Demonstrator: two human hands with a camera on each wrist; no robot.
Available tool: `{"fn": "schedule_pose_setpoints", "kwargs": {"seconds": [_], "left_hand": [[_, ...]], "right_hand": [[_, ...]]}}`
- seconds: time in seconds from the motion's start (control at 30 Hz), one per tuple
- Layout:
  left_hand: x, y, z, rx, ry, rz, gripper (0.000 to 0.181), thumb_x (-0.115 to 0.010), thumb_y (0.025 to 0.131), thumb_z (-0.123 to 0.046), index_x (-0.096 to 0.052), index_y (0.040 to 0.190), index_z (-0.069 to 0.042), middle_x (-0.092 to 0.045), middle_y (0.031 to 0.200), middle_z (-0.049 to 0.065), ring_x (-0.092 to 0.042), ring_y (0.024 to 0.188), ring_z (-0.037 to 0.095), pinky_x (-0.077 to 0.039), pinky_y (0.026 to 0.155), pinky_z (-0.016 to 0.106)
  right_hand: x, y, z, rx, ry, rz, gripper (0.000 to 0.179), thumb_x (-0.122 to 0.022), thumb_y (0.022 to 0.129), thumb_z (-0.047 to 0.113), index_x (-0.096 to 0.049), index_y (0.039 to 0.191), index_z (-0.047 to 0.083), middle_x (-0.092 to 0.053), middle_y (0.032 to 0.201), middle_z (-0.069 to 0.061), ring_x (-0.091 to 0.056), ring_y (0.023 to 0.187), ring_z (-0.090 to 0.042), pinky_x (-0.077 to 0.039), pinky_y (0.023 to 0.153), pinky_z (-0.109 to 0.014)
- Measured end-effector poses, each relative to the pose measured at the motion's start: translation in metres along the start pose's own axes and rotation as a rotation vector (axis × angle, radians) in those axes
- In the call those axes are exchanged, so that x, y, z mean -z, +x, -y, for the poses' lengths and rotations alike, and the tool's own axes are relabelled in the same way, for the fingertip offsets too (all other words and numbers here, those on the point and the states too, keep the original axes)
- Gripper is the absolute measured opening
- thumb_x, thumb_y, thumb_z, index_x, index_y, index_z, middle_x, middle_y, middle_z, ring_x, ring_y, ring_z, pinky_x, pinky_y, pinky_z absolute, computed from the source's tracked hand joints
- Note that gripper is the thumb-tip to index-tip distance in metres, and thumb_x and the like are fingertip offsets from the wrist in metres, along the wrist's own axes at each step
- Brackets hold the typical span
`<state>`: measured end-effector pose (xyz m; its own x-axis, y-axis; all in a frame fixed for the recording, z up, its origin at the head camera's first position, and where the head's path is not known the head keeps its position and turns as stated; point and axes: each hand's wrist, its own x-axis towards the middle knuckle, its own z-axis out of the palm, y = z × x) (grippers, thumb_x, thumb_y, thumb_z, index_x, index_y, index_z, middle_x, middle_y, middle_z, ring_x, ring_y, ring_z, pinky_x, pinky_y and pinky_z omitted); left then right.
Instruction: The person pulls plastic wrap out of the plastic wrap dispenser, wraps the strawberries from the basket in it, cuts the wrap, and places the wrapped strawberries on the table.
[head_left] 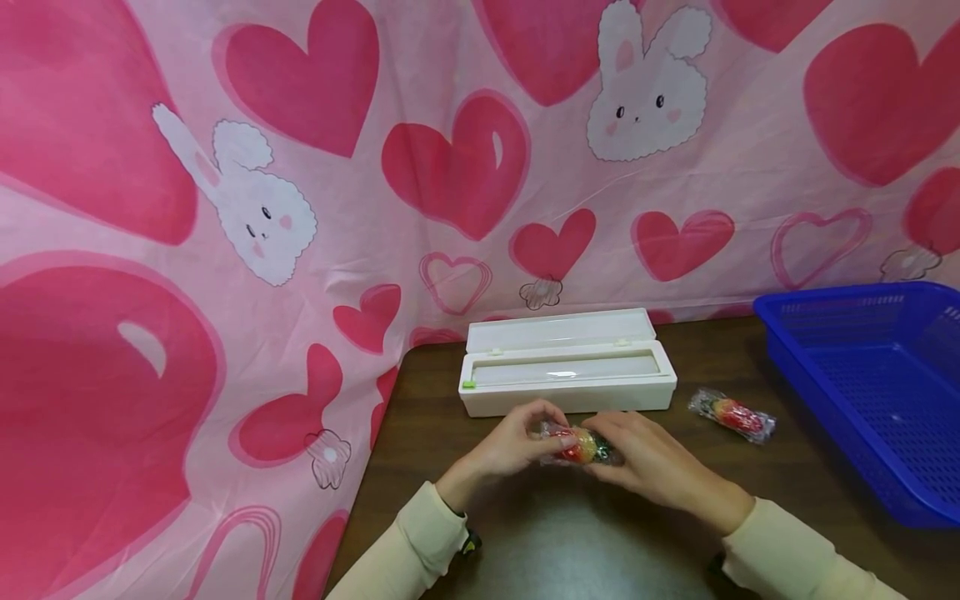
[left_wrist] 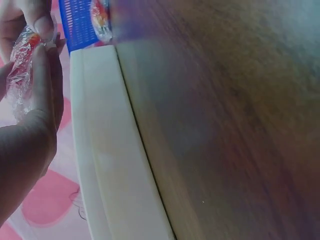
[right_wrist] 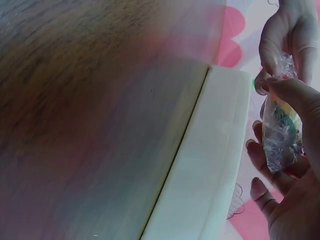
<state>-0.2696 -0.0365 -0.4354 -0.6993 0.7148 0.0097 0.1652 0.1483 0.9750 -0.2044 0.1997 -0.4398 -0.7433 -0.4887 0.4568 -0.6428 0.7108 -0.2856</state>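
Observation:
Both hands hold a film-wrapped bundle (head_left: 582, 447), red at its left end, yellow in the middle and dark green at its right. My left hand (head_left: 517, 437) pinches the red end, thumb in front. Around the green end, the thumb and fingers of my right hand (head_left: 648, 458) grip the crinkled clear wrap (right_wrist: 280, 142). Just behind the hands stands a long white cling film dispenser (head_left: 570, 402), its lid raised, with a green slider (head_left: 468, 384) at its left end. What is inside the wrap shows only as coloured, rounded shapes.
A second film-wrapped bundle (head_left: 735, 415), red, yellow and green, lies on the dark wooden table (head_left: 540, 542) right of the dispenser. Farther right is a blue plastic basket (head_left: 825, 392). A pink cloth (head_left: 450, 67) with hearts and rabbits hangs behind and at the left.

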Motion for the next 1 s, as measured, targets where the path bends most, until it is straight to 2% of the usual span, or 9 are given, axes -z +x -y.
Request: {"fn": "schedule_pose_setpoints", "kwargs": {"seconds": [0.13,0.33,0.57,0.63,0.87,1.0], "left_hand": [[-0.0002,-0.0009,0.0003,0.007,0.003,0.009,0.022,-0.069,0.098,-0.011,-0.061,0.117,-0.004,-0.061,0.106,0.003,-0.058,0.070,0.011,-0.047,0.060,0.029],[-0.0005,-0.0022,-0.0009,0.011,0.002,0.001,0.020,-0.070,0.098,-0.012,-0.063,0.116,-0.008,-0.063,0.101,0.001,-0.053,0.063,0.013,-0.043,0.056,0.031],[-0.0021,-0.0015,-0.0021,-0.010,0.015,0.008,0.020,-0.070,0.098,-0.011,-0.063,0.117,-0.007,-0.062,0.106,0.000,-0.059,0.072,0.010,-0.047,0.061,0.030],[-0.0027,-0.0009,-0.0019,-0.007,0.019,0.006,0.020,-0.069,0.098,-0.011,-0.063,0.117,-0.006,-0.061,0.106,0.001,-0.059,0.072,0.010,-0.047,0.061,0.029],[-0.0046,0.0004,-0.0010,0.011,0.050,-0.035,0.021,-0.070,0.099,-0.014,-0.063,0.116,-0.005,-0.061,0.101,0.002,-0.053,0.064,0.014,-0.044,0.056,0.031],[-0.0053,-0.0001,-0.0009,0.021,0.042,-0.038,0.020,-0.069,0.099,-0.013,-0.063,0.116,-0.005,-0.061,0.104,0.003,-0.057,0.068,0.013,-0.046,0.058,0.031]], "right_hand": [[-0.0003,0.0001,0.0002,0.027,-0.001,-0.004,0.039,-0.086,0.083,0.030,-0.070,0.116,0.016,-0.068,0.105,0.012,-0.063,0.093,-0.007,-0.053,0.082,-0.038],[0.0011,-0.0007,0.0007,-0.005,0.021,0.017,0.049,-0.086,0.082,0.039,-0.068,0.123,0.019,-0.067,0.110,0.015,-0.062,0.096,-0.007,-0.053,0.084,-0.040],[0.0014,-0.0025,0.0024,-0.025,0.062,0.026,0.052,-0.089,0.080,0.030,-0.064,0.125,0.019,-0.067,0.112,0.013,-0.061,0.097,-0.010,-0.052,0.083,-0.041],[0.0002,-0.0018,0.0029,-0.009,0.029,0.009,0.054,-0.090,0.077,0.027,-0.065,0.124,0.018,-0.068,0.111,0.011,-0.061,0.095,-0.010,-0.051,0.082,-0.040],[-0.0064,-0.0001,0.0025,0.112,-0.199,-0.058,0.065,-0.094,0.067,0.024,-0.063,0.120,0.003,-0.069,0.109,-0.003,-0.065,0.096,-0.017,-0.048,0.084,-0.039],[-0.0075,-0.0010,0.0017,0.131,-0.211,-0.088,0.059,-0.093,0.069,0.022,-0.065,0.118,0.004,-0.069,0.105,-0.002,-0.065,0.094,-0.016,-0.047,0.083,-0.038]]}}
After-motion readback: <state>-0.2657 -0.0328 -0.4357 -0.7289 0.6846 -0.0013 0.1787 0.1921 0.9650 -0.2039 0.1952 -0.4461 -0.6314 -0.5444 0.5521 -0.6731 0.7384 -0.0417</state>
